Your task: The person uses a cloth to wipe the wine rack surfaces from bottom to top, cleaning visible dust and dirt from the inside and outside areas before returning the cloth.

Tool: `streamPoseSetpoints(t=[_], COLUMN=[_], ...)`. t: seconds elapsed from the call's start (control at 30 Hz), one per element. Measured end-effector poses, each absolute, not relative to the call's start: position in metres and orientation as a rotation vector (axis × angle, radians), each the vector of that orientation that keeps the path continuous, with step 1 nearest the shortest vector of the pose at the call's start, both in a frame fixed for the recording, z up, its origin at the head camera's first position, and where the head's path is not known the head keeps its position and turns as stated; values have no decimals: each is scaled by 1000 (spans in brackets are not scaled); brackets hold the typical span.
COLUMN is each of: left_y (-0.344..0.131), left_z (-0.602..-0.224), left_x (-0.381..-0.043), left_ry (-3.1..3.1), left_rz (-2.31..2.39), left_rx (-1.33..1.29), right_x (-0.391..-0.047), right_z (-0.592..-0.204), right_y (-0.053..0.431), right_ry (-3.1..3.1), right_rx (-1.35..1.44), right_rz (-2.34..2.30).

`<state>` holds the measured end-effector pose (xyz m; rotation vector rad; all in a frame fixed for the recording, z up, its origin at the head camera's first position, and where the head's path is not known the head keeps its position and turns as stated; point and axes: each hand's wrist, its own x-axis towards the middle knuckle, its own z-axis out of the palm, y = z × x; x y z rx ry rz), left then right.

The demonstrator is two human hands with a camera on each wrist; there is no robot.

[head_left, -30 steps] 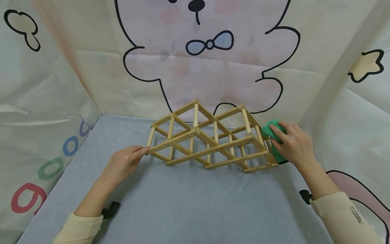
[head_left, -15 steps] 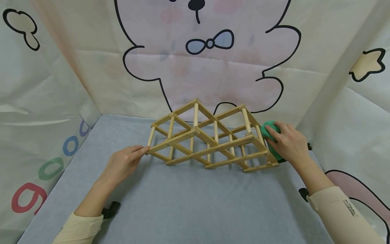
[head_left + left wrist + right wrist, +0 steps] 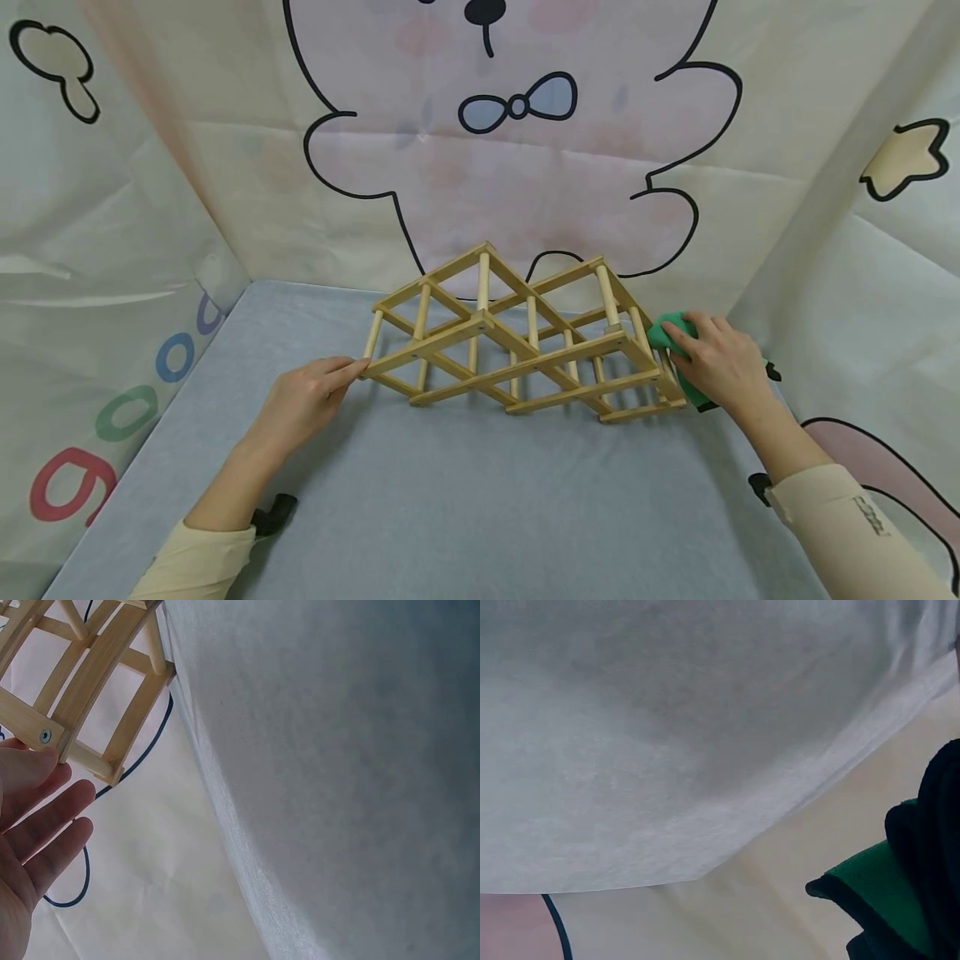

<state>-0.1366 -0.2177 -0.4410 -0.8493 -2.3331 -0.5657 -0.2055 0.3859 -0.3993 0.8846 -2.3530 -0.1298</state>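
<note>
Left grip (image 3: 309,402) pinches pale wooden lattice rack (image 3: 482,323); right grip (image 3: 722,363) clutches green dark-edged fabric cloth (image 3: 662,335) at rack's end opposite left grip.

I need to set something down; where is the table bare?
The table is bare in front of the rack, between the forearms, and between the left hand and left wall. It's crowded at the rack's right end, where the right hand holds a green cloth.

Booth-like setting: blue-grey cloth-covered table (image 3: 480,508), cartoon-printed sheets (image 3: 600,167) on three sides.
</note>
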Motion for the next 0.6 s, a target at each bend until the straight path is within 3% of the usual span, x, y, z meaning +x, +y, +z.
streamPoseSetpoints(t=[0.6], left_y=[-217], left_z=[-438], left_x=[-135], left_ry=[-2339], left_rz=[-565], left_rx=[-849], right_x=[-201], right_z=[-348], right_y=[351], right_ry=[-2164], right_rx=[822], right_rz=[-32])
